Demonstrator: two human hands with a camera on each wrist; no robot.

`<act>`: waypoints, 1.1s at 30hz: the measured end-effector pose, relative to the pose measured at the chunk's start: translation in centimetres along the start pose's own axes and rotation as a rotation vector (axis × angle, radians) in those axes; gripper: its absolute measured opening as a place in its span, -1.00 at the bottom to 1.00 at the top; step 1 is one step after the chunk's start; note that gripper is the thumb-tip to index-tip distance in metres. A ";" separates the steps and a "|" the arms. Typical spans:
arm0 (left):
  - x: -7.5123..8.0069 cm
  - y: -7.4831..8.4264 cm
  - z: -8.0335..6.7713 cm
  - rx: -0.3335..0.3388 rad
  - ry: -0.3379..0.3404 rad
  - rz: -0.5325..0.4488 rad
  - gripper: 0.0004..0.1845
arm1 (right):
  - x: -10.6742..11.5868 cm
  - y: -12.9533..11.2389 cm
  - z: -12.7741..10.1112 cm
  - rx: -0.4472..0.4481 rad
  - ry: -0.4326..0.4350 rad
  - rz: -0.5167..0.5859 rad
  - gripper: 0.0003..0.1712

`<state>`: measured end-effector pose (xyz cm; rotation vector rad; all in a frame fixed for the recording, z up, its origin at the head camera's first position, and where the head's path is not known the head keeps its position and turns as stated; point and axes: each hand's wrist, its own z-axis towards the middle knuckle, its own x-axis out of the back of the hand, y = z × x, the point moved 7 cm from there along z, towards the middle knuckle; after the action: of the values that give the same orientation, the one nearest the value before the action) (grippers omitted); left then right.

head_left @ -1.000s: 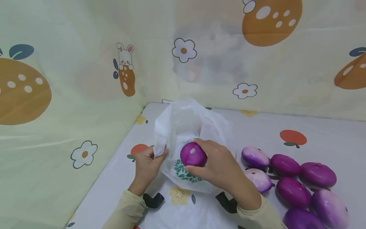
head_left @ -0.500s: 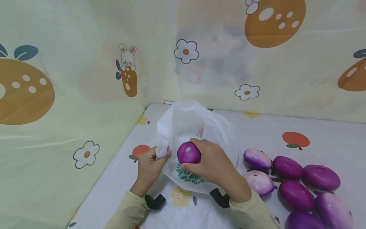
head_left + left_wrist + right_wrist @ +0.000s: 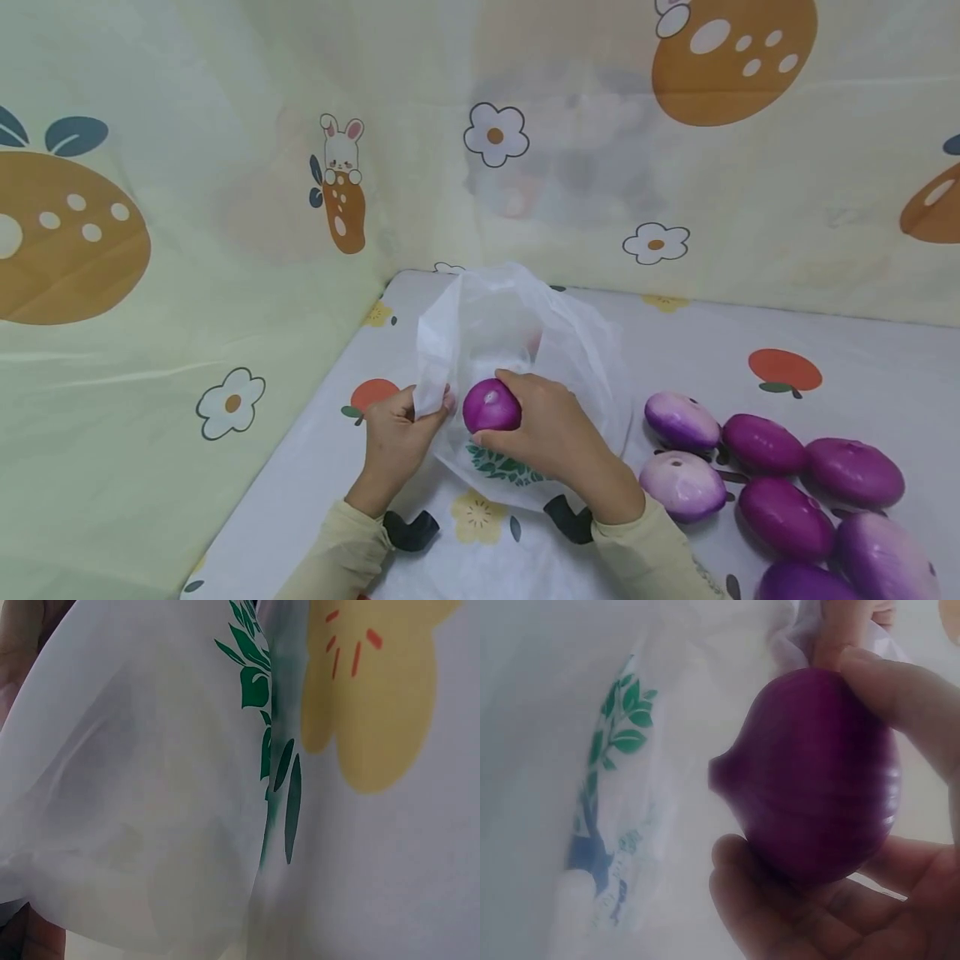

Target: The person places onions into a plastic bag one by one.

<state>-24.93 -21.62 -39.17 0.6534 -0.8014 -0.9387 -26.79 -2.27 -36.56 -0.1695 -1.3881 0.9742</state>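
My right hand (image 3: 551, 429) grips a purple onion (image 3: 491, 406) between thumb and fingers, over the mouth of a white plastic bag (image 3: 573, 333). In the right wrist view the onion (image 3: 817, 780) shows its pointed end toward the left, with the bag's green leaf print (image 3: 630, 712) behind it. The bag's left edge is pinched by my left hand (image 3: 397, 437), which keeps the mouth spread. Bag film (image 3: 150, 802) fills much of the left wrist view and hides most of that hand.
Several more onions (image 3: 786, 518), purple and pale, lie grouped at the right on the patterned tablecloth (image 3: 697, 350). A printed curtain (image 3: 262, 317) rises at the left and back. Black curved pieces (image 3: 411, 531) sit at both wrists.
My right hand has carried the onion slightly left and lower into the bag's mouth. My left hand keeps its pinch on the bag edge. The whole head view has shifted a little.
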 end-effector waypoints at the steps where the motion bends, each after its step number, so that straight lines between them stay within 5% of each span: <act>1: 0.0 0.0 0.0 -0.002 -0.005 -0.006 -0.84 | -0.1 0.0 0.0 -0.002 -0.003 -0.001 -0.11; 33: -0.2 0.7 -0.1 -0.084 -0.044 -0.029 -0.83 | -3.0 1.2 0.1 -0.032 -0.054 -0.056 -0.13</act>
<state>-24.63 -21.09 -38.75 0.5748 -0.7893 -1.0111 -27.04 -3.54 -39.48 -0.1286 -1.4507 0.9168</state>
